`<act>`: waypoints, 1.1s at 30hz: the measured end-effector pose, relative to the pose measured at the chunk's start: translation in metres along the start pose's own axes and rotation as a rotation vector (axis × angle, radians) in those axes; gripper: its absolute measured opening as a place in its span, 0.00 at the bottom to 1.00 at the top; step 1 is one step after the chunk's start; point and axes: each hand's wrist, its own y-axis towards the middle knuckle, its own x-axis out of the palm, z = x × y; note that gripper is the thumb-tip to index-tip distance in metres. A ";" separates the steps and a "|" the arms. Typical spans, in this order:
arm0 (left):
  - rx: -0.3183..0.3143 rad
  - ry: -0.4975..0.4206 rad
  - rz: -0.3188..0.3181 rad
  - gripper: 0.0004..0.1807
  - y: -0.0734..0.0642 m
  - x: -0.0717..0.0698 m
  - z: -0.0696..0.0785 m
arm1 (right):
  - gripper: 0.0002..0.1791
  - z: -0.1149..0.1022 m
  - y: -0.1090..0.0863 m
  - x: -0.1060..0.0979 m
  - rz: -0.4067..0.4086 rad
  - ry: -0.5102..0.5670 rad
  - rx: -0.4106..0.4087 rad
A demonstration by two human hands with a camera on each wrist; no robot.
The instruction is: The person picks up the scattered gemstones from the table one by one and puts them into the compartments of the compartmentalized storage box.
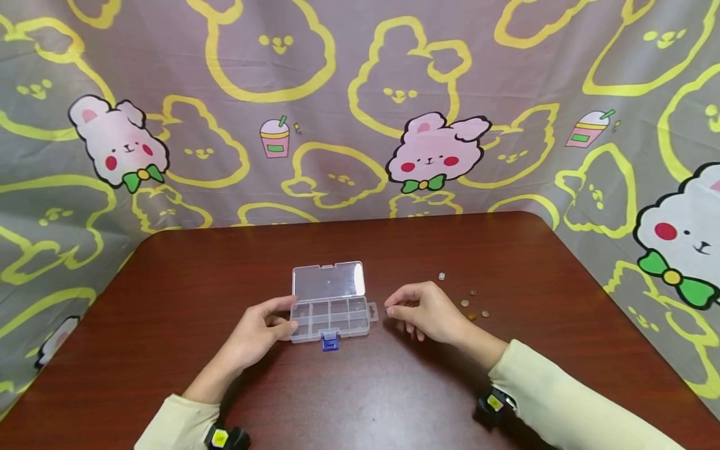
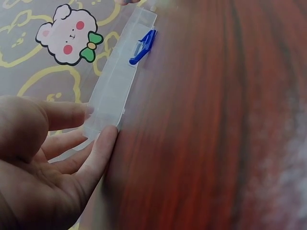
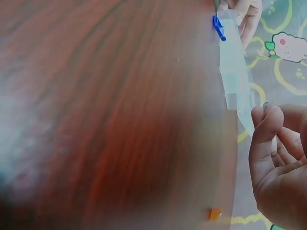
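- Left hand [image 1: 260, 331]: at 9 o'clock of the box, fingers lightly bent, thumb and fingertips [image 2: 103, 139] laid against the box's left end wall, steadying rather than clenching it. Palm side hidden in the head view.
- Box [image 1: 332, 315]: one, clear plastic, near table centre, lid tipped open toward 12 o'clock. Eight compartments in two rows of four; contents not made out. Seen edge-on and blurred in both wrist views.
- Latch [image 1: 330, 341]: one, blue, at the box's 6 o'clock edge.
- Right hand [image 1: 429, 312]: at 3 o'clock of the box, just beside its hanging tab, not touching it. Fingers curled, thumb and forefinger pinched on a tiny dark bead [image 1: 387, 309], largely hidden by the fingertips [image 3: 266, 113].
- Loose beads [image 1: 472, 304]: about five, scattered at 3 o'clock beyond the right hand; one pale, the rest brownish, too small to detail.
- Table [image 1: 185, 275]: one, reddish-brown wood grain; near edge cut off.
- Cloth [image 1: 337, 106]: one, rabbit print, hung behind at 12 o'clock.
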 end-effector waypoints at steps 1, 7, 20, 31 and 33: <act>0.004 0.000 -0.002 0.28 0.000 0.000 0.000 | 0.04 -0.001 0.001 0.001 0.002 0.005 0.004; 0.030 -0.012 -0.007 0.28 0.000 0.002 0.004 | 0.04 -0.004 0.006 0.004 0.002 0.016 0.010; 0.015 -0.003 0.010 0.27 -0.002 0.005 0.002 | 0.03 -0.012 0.020 0.018 -0.021 -0.021 -0.013; 0.038 -0.043 0.017 0.25 -0.002 0.002 -0.001 | 0.04 -0.012 0.033 0.035 -0.054 0.040 -0.053; 0.031 -0.045 0.018 0.25 -0.002 0.002 -0.001 | 0.04 -0.013 0.034 0.037 -0.060 0.043 -0.055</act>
